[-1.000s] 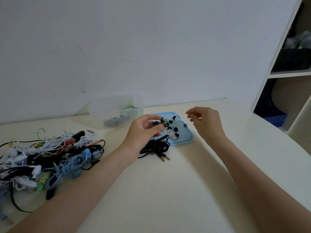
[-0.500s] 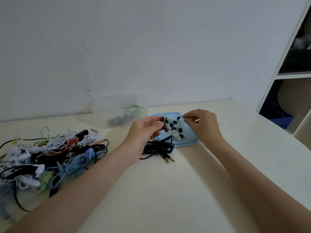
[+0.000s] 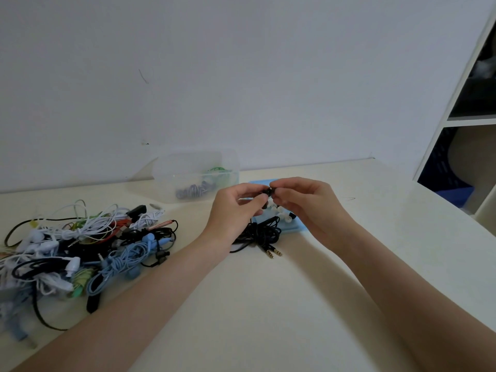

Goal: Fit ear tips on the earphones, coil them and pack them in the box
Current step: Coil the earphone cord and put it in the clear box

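Earphones (image 3: 261, 233), black, lie bunched on the tabletop's middle w/ two gold plugs pointing toward the near edge; one earbud (image 3: 266, 192) is lifted above the blue tray (image 3: 295, 228). Left hand (image 3: 236, 210) pinches that earbud betw. thumb and forefinger. Right hand (image 3: 306, 202) pinches sth tiny against the earbud's tip, too small to tell what. White ear tips (image 3: 281, 212) sit in the tray just under the hands. Clear box (image 3: 196, 175) stands at the far edge by the wall, coiled earphones inside. Tangled cable pile (image 3: 80, 248) covers the left edge.
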`<state>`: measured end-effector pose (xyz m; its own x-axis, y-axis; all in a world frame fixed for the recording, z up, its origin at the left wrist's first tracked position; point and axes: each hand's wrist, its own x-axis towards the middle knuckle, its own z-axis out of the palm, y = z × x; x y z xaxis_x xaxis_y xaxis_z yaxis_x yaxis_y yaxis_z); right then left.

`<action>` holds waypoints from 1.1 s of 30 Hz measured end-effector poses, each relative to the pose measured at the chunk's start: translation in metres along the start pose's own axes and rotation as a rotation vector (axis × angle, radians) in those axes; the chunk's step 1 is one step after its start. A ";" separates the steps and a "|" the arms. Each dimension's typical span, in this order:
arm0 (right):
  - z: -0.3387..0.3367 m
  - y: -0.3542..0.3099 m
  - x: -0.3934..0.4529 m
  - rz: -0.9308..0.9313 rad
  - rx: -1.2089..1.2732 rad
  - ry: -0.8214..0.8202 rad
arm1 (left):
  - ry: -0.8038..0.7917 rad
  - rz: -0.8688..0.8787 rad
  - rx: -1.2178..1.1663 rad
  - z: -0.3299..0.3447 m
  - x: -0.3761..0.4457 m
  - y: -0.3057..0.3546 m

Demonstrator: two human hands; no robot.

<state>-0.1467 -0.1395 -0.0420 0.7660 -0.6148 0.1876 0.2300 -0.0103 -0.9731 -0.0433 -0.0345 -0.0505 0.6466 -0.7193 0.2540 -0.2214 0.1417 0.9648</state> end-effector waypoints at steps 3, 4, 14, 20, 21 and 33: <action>0.000 -0.001 0.000 0.004 0.013 0.032 | 0.004 -0.007 -0.007 -0.001 -0.001 0.001; 0.000 -0.001 0.000 0.004 0.026 0.039 | 0.004 -0.012 -0.009 -0.001 -0.001 0.002; -0.001 0.000 0.000 0.001 -0.034 0.005 | 0.047 0.028 0.092 -0.003 0.002 -0.002; -0.002 0.000 0.000 -0.008 -0.125 -0.002 | 0.064 0.163 0.301 -0.004 0.002 0.000; -0.002 0.000 0.000 -0.010 -0.145 0.001 | 0.079 0.190 0.348 -0.004 0.002 0.001; -0.002 -0.003 -0.002 0.058 0.038 -0.044 | 0.030 0.359 0.467 -0.008 0.000 0.005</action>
<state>-0.1505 -0.1400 -0.0399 0.8042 -0.5781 0.1378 0.2068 0.0548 -0.9768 -0.0384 -0.0286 -0.0447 0.4907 -0.6613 0.5674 -0.7237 0.0534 0.6881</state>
